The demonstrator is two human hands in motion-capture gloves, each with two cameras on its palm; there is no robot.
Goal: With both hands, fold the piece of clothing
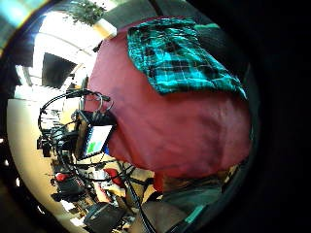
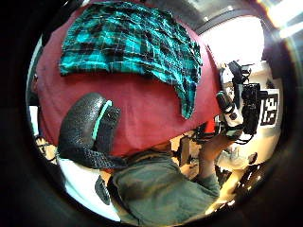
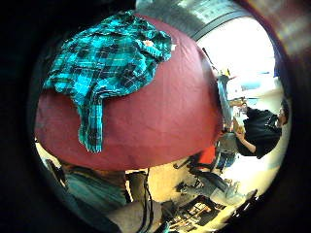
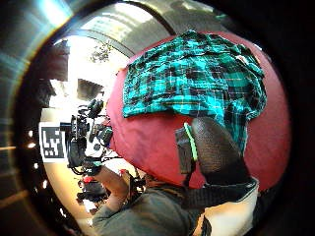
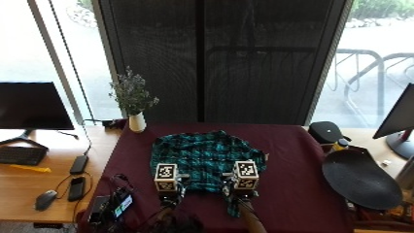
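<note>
I see the teal plaid shirt point(image 5: 206, 161) lying crumpled at centre frame on the dark red tablecloth point(image 5: 291, 160), one sleeve trailing toward the lower edge. Left hand point(image 5: 169, 190) and right hand point(image 5: 236, 190) are both at the shirt's near edge, lower centre of the frame. I can't tell the finger state on either hand; palm views show no cloth pinched. A vase with a plant point(image 5: 134, 104) stands upper left of the cloth; a black round case point(image 5: 359, 178) lies at right.
</note>
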